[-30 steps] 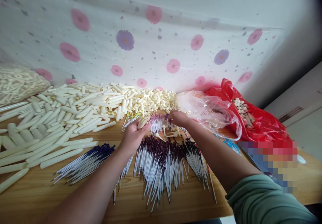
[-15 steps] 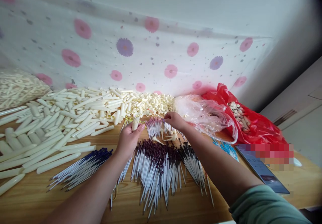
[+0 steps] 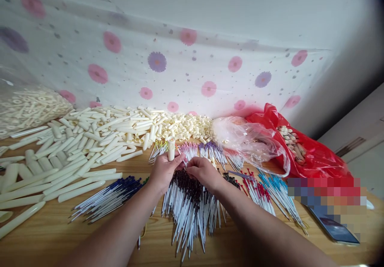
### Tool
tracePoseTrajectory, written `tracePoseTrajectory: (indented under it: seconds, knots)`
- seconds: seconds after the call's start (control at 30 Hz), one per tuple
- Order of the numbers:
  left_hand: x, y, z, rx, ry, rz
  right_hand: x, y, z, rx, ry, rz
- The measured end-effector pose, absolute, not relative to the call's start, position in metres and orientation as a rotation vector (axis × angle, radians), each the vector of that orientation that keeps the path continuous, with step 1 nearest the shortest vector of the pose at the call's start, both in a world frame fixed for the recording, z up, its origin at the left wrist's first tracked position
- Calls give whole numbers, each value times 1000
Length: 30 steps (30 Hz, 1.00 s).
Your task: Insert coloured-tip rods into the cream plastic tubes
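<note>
Currently I log: left hand (image 3: 163, 173), grip wrapped around one upright cream tube (image 3: 171, 151) above the counter's (image 3: 33, 245) middle; right hand (image 3: 204, 173) just beside, fingers curled, grip contents I cannot tell. Clear sack (image 3: 18, 87), far left corner: small cream pieces (image 3: 39, 111). Red bag (image 3: 327, 159), toward far right corner: cream parts (image 3: 289, 137). Crumpled clear bag (image 3: 249, 137), adjoining, far edge: contents indistinct.

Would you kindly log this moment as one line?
left hand: holds cream tube upright; right hand: fingers curled, grip unclear; beneath hands: dark-topped pen refills; far right: red bag
</note>
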State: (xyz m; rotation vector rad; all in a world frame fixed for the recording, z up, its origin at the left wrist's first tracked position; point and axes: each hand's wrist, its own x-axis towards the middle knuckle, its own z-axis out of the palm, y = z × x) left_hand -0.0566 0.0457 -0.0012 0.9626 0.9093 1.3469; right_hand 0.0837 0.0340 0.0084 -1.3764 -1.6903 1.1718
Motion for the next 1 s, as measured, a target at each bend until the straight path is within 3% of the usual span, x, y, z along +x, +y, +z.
tracePoseTrajectory:
  seconds: [0.27, 0.57, 0.8, 1.0]
  knots:
    - [-59, 41, -2, 1172, 795, 1163, 107, 28, 9, -1027, -1561, 1036]
    - [-53, 40, -8, 1327, 709, 901, 126, 27, 20, -765, -1819, 608]
    - [-47, 40, -12, 1060, 623, 1135, 119, 21, 9, -750, -1825, 755]
    - [-48, 39, -7, 996, 528, 1154, 109, 19, 2, -810, -1475, 1113]
